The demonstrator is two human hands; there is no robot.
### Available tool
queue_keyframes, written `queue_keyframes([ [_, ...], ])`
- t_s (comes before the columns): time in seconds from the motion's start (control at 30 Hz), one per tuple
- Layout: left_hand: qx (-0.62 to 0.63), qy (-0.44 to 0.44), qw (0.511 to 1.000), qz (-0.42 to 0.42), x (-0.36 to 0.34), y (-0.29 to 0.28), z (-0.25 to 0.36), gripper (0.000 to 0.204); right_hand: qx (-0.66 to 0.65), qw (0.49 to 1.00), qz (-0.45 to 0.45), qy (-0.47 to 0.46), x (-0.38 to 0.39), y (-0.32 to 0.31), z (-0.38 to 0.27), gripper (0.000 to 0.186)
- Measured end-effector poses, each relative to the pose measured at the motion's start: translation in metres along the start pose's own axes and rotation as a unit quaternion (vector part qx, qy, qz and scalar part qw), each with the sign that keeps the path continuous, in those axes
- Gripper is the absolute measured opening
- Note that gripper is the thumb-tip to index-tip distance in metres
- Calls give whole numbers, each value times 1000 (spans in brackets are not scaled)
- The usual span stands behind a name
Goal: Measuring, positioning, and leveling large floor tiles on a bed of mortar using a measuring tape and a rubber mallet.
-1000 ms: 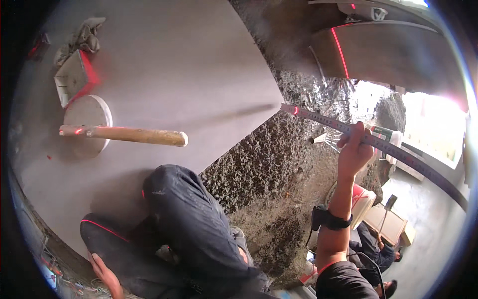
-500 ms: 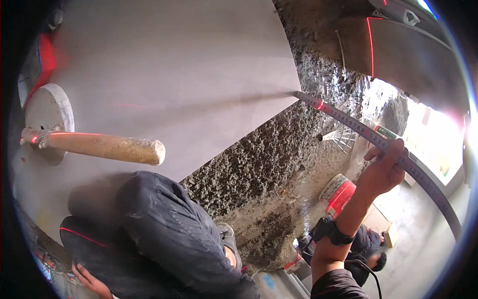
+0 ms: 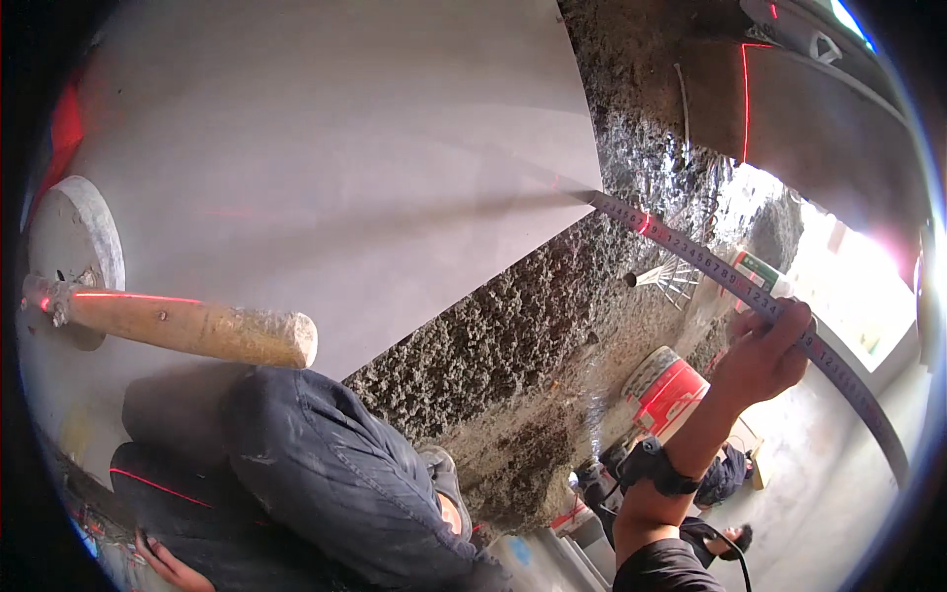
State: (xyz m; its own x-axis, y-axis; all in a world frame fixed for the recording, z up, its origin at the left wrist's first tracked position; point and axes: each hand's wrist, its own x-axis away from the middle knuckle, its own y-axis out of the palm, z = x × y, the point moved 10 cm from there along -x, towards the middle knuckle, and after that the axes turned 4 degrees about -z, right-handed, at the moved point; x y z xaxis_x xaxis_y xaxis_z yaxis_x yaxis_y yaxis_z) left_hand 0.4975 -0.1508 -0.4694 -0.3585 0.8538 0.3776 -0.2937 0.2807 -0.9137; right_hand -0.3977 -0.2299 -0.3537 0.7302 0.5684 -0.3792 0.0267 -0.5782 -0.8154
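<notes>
Right hand (image 3: 764,357): raised at the right of the view, fingers curled round a grey steel measuring tape blade (image 3: 735,281) with dark markings; the grip is closed on the blade about midway along its visible length.
Measuring tape blade: runs in a long curve from the corner of a large pale grey floor tile (image 3: 326,178), where its tip touches the tile's edge, down to the right past the hand toward the picture's rim.
Left hand (image 3: 166,564): low at the bottom left edge, lying beside the person's dark trouser leg (image 3: 335,474); only part of it shows, and how far it is open cannot be told.
Wrist: a black strap (image 3: 659,472) sits on the right forearm.
Tile: lies flat, bordering a bed of rough dark wet mortar (image 3: 513,345).
Mallet: a wooden handle (image 3: 187,331) with a round grey rubber head (image 3: 74,252) rests on the tile, left of the knee.
Laser: a thin red line (image 3: 128,296) crosses the handle.
Bucket: a red and white bucket (image 3: 666,390) stands just below the right hand in the view.
</notes>
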Motion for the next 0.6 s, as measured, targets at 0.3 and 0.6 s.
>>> queue_keyframes([
  [0.3, -94, -33, 995, -24, 2, 0, 24, 42, -19, 999, -33, -38, 0, -2, 10, 45],
  [0.6, -36, -29, 999, -20, 2, 5, 4, 43, -20, 997, -19, -69, 5, 0, 5, 46],
])
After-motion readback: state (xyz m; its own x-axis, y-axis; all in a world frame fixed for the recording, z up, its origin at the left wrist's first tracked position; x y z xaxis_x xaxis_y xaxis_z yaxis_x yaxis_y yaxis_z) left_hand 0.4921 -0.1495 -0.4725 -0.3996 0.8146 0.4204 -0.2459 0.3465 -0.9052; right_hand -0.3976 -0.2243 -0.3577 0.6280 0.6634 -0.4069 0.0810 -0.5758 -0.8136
